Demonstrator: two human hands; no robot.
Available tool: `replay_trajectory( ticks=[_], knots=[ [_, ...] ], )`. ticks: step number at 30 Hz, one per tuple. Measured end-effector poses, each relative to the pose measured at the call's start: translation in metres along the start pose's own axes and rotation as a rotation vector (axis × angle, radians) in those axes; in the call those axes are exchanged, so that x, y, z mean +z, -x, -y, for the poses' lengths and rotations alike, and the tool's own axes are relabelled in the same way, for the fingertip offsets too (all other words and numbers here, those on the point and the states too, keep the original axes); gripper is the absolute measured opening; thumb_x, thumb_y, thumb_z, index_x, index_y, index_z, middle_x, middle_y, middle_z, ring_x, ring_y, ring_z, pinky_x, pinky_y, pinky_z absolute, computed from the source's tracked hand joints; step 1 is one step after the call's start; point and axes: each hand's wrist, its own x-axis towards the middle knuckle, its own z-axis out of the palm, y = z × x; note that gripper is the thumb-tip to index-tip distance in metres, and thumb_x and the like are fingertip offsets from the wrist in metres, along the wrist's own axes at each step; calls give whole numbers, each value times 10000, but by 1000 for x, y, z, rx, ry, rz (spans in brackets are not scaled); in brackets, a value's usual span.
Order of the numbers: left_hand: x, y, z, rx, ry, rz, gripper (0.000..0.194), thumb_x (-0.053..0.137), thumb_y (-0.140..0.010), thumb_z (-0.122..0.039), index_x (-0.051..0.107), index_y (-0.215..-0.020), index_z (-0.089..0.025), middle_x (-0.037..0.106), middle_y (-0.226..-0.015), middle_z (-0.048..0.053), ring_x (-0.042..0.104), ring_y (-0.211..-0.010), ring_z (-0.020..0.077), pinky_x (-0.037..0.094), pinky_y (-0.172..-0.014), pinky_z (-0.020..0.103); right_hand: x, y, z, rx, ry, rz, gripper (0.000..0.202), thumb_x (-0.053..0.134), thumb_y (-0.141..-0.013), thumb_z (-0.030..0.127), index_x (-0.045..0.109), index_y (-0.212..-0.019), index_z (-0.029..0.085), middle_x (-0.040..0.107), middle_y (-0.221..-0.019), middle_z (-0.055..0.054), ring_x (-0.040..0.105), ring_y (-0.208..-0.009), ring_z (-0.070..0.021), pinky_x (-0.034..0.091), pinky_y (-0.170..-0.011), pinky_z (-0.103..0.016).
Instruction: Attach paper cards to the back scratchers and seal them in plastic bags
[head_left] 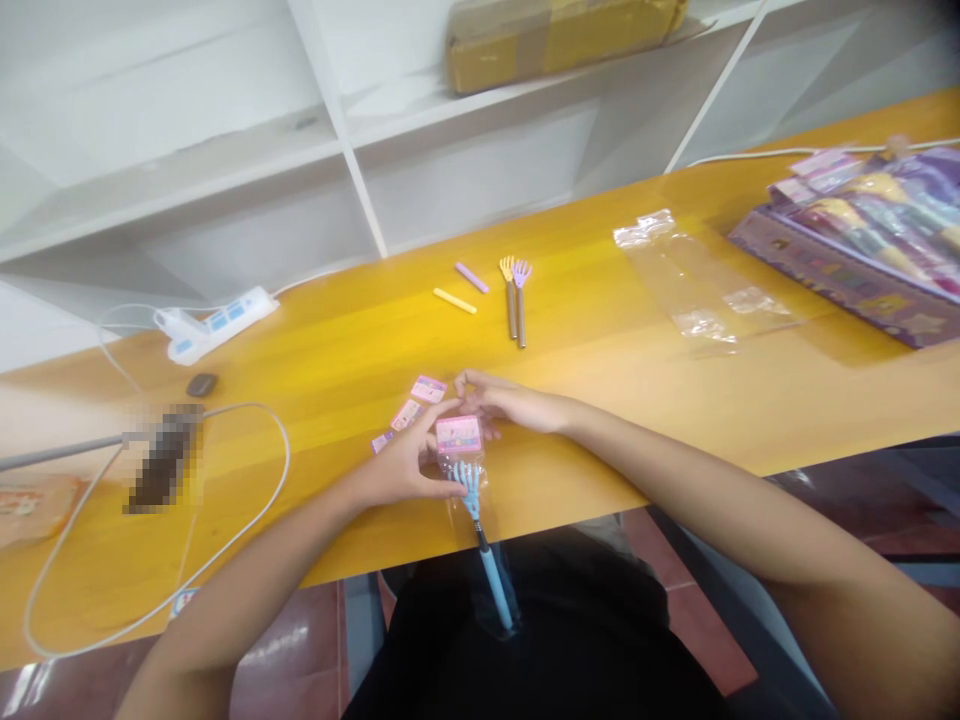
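Note:
A light-blue back scratcher [493,580] with a claw-shaped head lies in a clear plastic bag [512,630], together with a pink printed card [458,435] at the bag's upper end. My left hand [409,465] grips the bag from the left, its thumb across the scratcher's head. At the top of the bag, beside the card, the fingers of my right hand [506,400] are curled in on the bag's upper edge. The handle end hangs past the table edge over my lap. Several small pink cards [428,389] lie just beyond my left hand.
Two back scratchers [517,300], yellow and purple, lie ahead near two loose coloured tubes [454,300]. Clear bags [705,285] and a purple box [847,275] of packaged items are at right. A power strip [221,322] and a looped white cable [287,450] occupy the left.

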Motion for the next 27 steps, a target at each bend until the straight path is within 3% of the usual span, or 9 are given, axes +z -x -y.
replay_trajectory(
  ticks=[5,8,10,12,16,19,21,24,27],
  knots=[
    [4,2,-6,62,22,-8,928,907,-791,-201,444,-1587,-307,677,-1390,166,730,-1196,302,611,-975,418,-7,-7,-11,-22,-42,-16,366,515,-1037,558,425,-1078,206,605,-700,31,560,-535,-119,433,-498,-219],
    [-6,1,-9,174,75,-190,889,906,-797,-198,465,-1567,-255,744,-1249,143,760,-1080,258,609,-914,345,-8,-4,-6,-9,-23,116,559,416,-1043,717,509,-1112,170,669,-747,-21,584,-550,-123,439,-514,-229],
    [-16,-2,-8,242,88,-364,878,915,-794,-221,471,-1552,-224,778,-1107,99,767,-924,208,605,-822,291,-4,1,2,32,55,218,557,612,-979,683,557,-1139,152,713,-874,-46,611,-615,-107,467,-564,-221],
    [-26,-6,-7,289,122,-529,879,928,-782,-253,479,-1537,-218,784,-1086,77,751,-851,175,591,-765,258,2,6,9,68,149,282,512,830,-862,533,606,-1102,140,719,-958,-44,636,-712,-99,508,-657,-220],
    [-36,-14,-5,305,208,-661,851,921,-798,-369,484,-1511,-210,788,-1026,56,722,-768,150,568,-726,257,8,8,24,66,264,221,444,871,-811,474,680,-968,104,720,-913,-35,657,-796,-124,537,-786,-253],
    [-36,-15,-8,357,244,-596,778,771,-913,-548,436,-1522,-198,797,-975,77,708,-711,169,566,-734,319,-5,12,45,-11,414,11,403,838,-844,446,692,-972,93,751,-939,-61,686,-822,-153,528,-778,-261],
    [-34,-13,-9,376,219,-552,724,702,-961,-557,421,-1514,-184,802,-964,95,707,-716,184,555,-740,340,-22,25,66,-53,640,-217,355,825,-868,376,702,-1067,108,770,-953,-63,709,-841,-161,523,-788,-263],
    [-31,-11,-7,336,151,-492,624,630,-1015,-524,419,-1494,-183,788,-917,75,694,-721,188,514,-695,318,-58,66,106,8,1083,-723,435,785,-917,258,666,-1325,169,788,-1002,-70,746,-886,-171,519,-814,-281],
    [-29,-8,-4,253,4,-429,487,566,-1056,-492,489,-1428,-187,769,-891,58,673,-738,180,470,-662,293,-104,126,145,171,1481,-1283,562,690,-1003,208,518,-1538,195,758,-1202,-157,729,-1148,-266,515,-875,-364]
  ],
)
